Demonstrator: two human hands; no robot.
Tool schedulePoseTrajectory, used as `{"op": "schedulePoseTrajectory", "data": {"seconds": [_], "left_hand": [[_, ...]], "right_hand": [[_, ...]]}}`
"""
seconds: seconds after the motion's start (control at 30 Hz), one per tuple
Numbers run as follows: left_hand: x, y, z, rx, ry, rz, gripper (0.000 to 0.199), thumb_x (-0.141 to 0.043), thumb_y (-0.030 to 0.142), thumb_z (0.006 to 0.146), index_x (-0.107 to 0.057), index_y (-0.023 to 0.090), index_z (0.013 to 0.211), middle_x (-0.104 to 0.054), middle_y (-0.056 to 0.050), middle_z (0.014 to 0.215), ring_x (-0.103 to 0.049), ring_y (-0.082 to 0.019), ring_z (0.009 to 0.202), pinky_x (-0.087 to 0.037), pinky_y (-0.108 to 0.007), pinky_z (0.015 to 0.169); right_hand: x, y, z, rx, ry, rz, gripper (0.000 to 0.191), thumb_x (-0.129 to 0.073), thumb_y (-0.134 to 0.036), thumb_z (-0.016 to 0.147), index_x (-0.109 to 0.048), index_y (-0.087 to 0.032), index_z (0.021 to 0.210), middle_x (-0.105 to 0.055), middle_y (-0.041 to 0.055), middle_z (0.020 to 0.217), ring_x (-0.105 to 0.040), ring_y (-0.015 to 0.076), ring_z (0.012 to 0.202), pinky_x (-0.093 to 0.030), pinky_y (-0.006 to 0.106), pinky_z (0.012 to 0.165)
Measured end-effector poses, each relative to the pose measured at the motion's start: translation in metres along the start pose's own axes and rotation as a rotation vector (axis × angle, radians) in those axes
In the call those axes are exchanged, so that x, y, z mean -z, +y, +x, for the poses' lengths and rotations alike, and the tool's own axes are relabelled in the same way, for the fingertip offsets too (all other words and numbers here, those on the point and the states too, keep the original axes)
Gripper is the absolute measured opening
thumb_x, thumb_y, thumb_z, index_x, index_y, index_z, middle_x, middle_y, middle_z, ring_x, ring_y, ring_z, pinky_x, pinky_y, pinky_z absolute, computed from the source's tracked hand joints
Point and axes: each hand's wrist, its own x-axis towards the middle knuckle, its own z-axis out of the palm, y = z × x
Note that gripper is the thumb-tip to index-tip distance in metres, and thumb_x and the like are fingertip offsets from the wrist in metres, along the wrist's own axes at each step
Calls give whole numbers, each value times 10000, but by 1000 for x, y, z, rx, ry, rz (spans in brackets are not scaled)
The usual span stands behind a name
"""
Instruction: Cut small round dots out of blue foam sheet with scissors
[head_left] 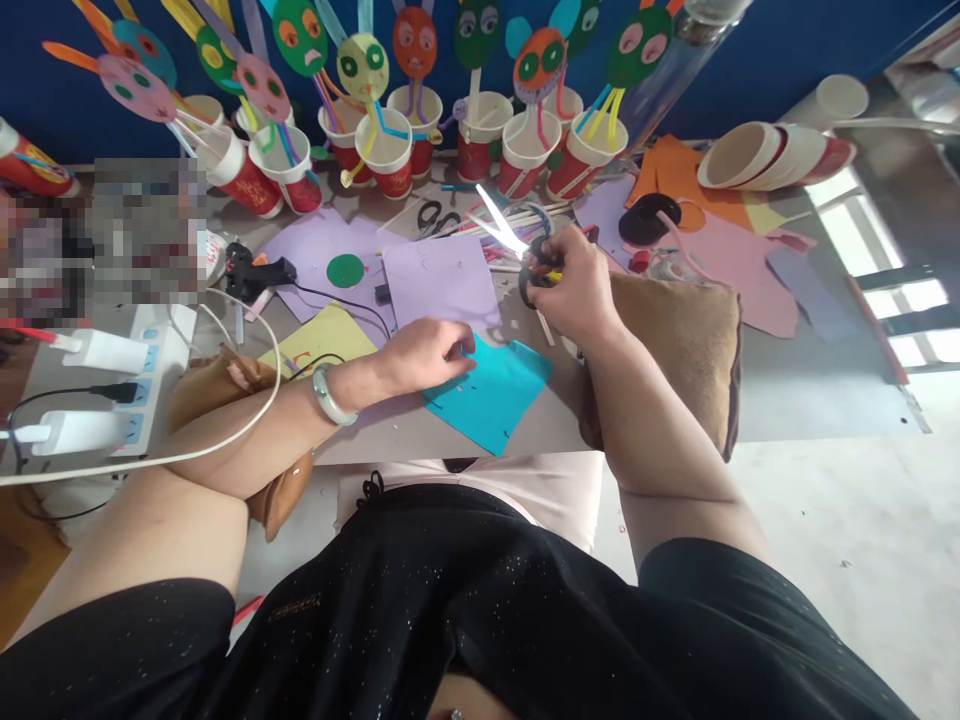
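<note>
Scissors (504, 228) with their blades parted point up and to the left, and my right hand (574, 285) has its fingers in the dark handles. My left hand (435, 355) is curled at the upper left edge of a blue sheet (499, 390); whether its fingertips pinch anything is too small to tell. Small dark scraps lie on the blue sheet. Just behind it is a purple sheet (441, 280). Farther left, a green paper circle (347, 270) rests on more purple paper. A second pair of scissors (437, 218) lies behind the purple sheet.
Paper cups (385, 155) holding paper-faced figures line the back. A black glue gun (259, 272) with its cord lies at left, beside a power strip (142, 375) and cables. A brown cushion (675, 350) sits by my right forearm. Stacked cups (776, 158) lie at back right.
</note>
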Motion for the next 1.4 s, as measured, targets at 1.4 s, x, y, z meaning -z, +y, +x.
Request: {"op": "schedulePoseTrajectory", "data": {"seconds": [1.4], "left_hand": [[15,10,7,132,272,-923,86,-698,125,906,-696,136,821,-743,-10,703,-658,-79,577,-508,-198,552]], "right_hand": [[-24,-26,-23,-20,-146,629,587,-970,-536,674,-545,-278,986,-717,8,1048,-724,181,840,-658,383,787]]}}
